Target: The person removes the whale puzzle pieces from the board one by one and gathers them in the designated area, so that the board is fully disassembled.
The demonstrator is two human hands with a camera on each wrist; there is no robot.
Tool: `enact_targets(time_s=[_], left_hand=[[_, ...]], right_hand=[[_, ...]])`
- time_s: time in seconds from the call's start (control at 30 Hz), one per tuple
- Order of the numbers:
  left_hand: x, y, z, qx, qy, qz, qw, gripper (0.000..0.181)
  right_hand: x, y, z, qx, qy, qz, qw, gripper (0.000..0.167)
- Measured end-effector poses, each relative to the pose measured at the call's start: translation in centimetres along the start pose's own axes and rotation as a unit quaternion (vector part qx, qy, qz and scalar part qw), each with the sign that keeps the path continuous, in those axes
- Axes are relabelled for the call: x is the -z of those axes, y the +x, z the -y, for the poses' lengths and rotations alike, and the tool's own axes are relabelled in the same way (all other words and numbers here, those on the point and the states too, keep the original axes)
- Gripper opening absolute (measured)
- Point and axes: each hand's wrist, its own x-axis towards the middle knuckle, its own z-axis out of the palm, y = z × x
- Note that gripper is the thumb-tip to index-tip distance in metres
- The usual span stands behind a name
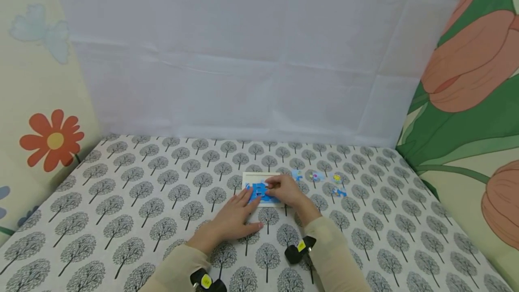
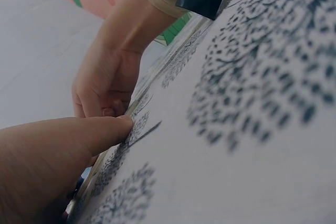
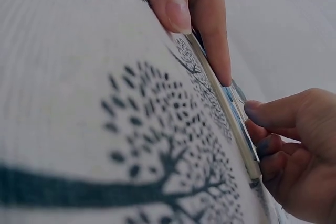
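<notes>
- Your white-rimmed tray (image 1: 243, 186) lies flat on the tree-print cloth (image 1: 134, 220), about midway between left and right, just beyond your hands.
- Blue puzzle pieces (image 1: 256, 189) cover much of the tray's near part, so the filling looks well begun; a pale strip shows along the far side, which I'd judge unfilled. Your fingers hide some of it, so the exact gaps cannot be told.
- Four loose bits lie outside, to the right: a near one (image 1: 339, 192) and three in a far row — left (image 1: 297, 175), middle (image 1: 316, 176) and right (image 1: 337, 178). These appear to be what is left to place.
- Your left hand (image 1: 231, 216) has its fingers stretched out, their tips on the tray's near left part, thumb apart from them.
- Your right hand (image 1: 286, 191) has its fingers curled over the tray's right part, thumb and fingertips pinching what looks like a thin piece — its edge shows by the thumb in the right wrist view.
- Cloth stretches wide to the left and beyond the loose bits to the right; at the far edge stands the white sheet (image 1: 219, 80), well apart from the tray. The tightest room is between your hands and the tray's raised rim.
</notes>
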Motion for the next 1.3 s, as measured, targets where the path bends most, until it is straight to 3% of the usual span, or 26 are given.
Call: enact_targets(time_s=[0.23,0.4,0.77,1.3], left_hand=[[-0.1,0.1,0.1,0.022,0.023,0.021,0.9993,0.067],[-0.1,0.1,0.0,0.019,0.023,0.02,0.9993,0.068],[-0.1,0.1,0.0,0.018,0.021,0.022,0.9994,0.067],[0.0,0.0,-0.1,0.014,0.026,0.016,0.9994,0.067]], right_hand=[[0.3,-0.1,-0.2,0.013,0.034,0.005,0.9993,0.029],[1.0,-0.4,-0.4,0.029,0.043,0.003,0.9986,0.03],[3.1,-1.7,-0.6,0.01,0.045,-0.026,0.9986,0.03],[7.1,-3.5,-2.8,0.012,0.043,-0.034,0.9984,0.035]])
